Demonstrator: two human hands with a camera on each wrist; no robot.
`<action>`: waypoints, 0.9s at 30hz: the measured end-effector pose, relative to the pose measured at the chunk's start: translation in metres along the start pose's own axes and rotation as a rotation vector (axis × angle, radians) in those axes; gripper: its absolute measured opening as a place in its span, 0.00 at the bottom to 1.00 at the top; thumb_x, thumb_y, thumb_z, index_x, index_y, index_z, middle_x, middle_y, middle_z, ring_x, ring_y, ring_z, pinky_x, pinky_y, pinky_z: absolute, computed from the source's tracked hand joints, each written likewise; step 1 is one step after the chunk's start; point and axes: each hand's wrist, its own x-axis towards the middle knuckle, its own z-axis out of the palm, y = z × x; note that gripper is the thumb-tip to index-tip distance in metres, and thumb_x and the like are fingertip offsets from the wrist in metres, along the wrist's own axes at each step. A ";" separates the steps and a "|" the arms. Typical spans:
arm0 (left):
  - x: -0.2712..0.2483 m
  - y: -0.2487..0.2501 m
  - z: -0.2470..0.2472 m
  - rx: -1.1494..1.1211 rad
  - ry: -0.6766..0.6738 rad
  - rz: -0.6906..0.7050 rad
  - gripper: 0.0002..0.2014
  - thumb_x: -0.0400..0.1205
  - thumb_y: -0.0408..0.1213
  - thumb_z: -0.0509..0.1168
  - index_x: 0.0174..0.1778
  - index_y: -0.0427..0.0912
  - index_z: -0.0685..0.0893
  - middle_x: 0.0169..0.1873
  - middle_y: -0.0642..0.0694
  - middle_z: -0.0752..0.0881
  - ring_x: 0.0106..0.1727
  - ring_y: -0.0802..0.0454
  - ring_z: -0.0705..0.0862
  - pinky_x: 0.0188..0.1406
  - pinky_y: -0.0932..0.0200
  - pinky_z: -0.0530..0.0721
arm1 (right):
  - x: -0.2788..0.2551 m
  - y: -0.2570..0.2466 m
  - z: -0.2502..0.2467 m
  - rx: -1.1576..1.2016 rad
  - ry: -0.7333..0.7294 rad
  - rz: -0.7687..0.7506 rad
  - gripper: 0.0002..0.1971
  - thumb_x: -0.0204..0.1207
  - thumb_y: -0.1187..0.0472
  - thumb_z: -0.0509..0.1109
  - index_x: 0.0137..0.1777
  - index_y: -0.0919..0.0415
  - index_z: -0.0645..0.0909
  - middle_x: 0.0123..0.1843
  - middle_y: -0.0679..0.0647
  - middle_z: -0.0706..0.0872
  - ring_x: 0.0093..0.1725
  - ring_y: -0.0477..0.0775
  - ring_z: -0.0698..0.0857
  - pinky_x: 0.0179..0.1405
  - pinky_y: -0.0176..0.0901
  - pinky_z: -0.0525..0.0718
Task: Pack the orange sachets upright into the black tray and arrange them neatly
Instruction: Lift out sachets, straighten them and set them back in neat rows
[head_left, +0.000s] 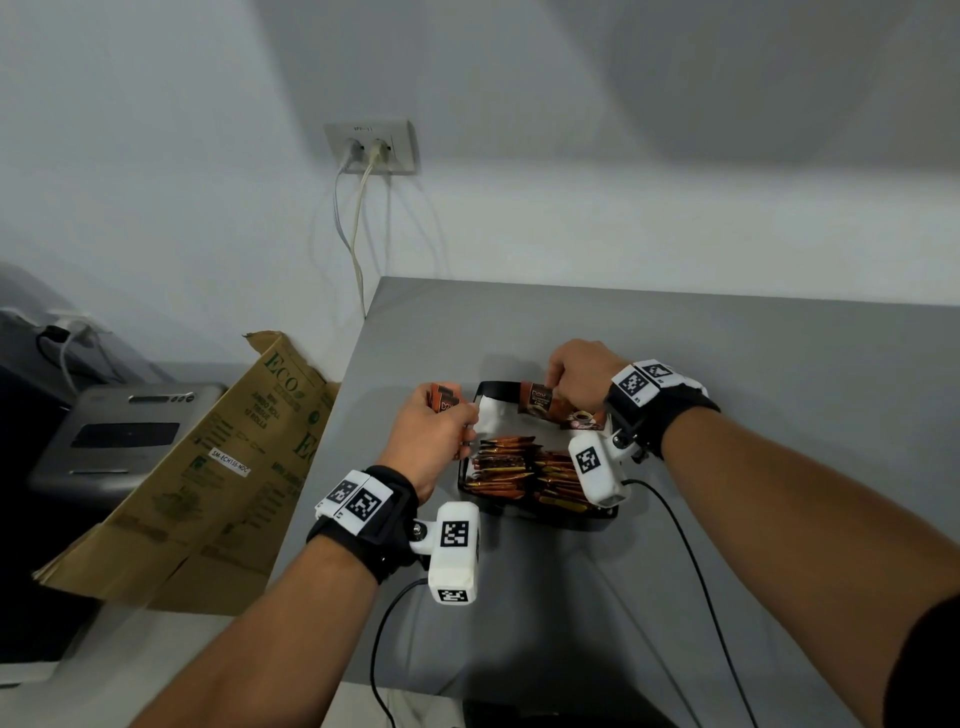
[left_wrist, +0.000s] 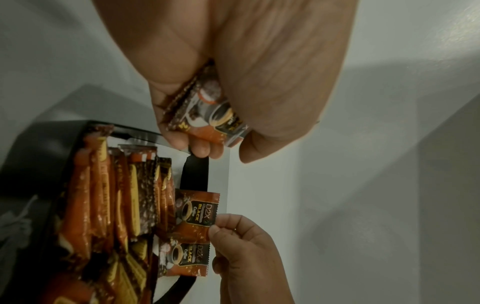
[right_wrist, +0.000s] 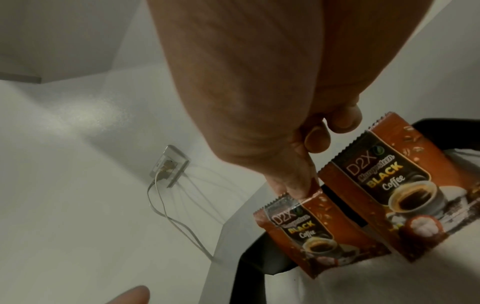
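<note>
A black tray (head_left: 492, 387) with a white bottom sits on the grey table (head_left: 753, 395). Several orange sachets (head_left: 511, 467) stand packed in its near half, also seen in the left wrist view (left_wrist: 103, 195). My left hand (head_left: 461, 418) hovers at the tray's left rim and grips one orange sachet (head_left: 444, 399), curled in the fingers (left_wrist: 207, 115). My right hand (head_left: 553, 387) is over the tray's far edge. It pinches two orange sachets by their top edges, the smaller-looking one (right_wrist: 306, 228) and the other (right_wrist: 389, 185), standing upright against the far wall (right_wrist: 249, 253).
The table's left edge runs close beside the tray. Beyond it lean a flattened cardboard box (head_left: 208, 467) and a grey machine (head_left: 119, 436). A wall socket (head_left: 371, 148) with hanging cables is behind. Black camera cables (head_left: 691, 545) trail over the near table.
</note>
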 end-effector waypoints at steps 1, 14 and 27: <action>0.000 -0.001 0.000 0.000 -0.002 -0.004 0.12 0.83 0.25 0.67 0.59 0.40 0.77 0.44 0.35 0.83 0.32 0.50 0.81 0.29 0.59 0.83 | 0.001 0.001 0.000 0.017 0.003 0.008 0.10 0.79 0.70 0.68 0.51 0.60 0.90 0.49 0.55 0.89 0.41 0.51 0.86 0.31 0.39 0.81; -0.002 -0.001 0.002 0.008 -0.013 -0.015 0.13 0.82 0.24 0.67 0.61 0.37 0.76 0.46 0.33 0.81 0.30 0.50 0.79 0.30 0.55 0.79 | 0.006 0.005 0.003 -0.077 0.057 -0.036 0.12 0.75 0.72 0.67 0.48 0.57 0.88 0.52 0.55 0.89 0.47 0.55 0.88 0.45 0.47 0.87; 0.007 0.002 0.007 -0.158 -0.039 -0.053 0.13 0.83 0.20 0.58 0.58 0.38 0.80 0.46 0.34 0.87 0.43 0.38 0.91 0.50 0.40 0.90 | -0.007 -0.004 -0.020 0.054 0.146 -0.134 0.11 0.78 0.61 0.69 0.58 0.57 0.87 0.58 0.51 0.88 0.55 0.50 0.85 0.54 0.39 0.80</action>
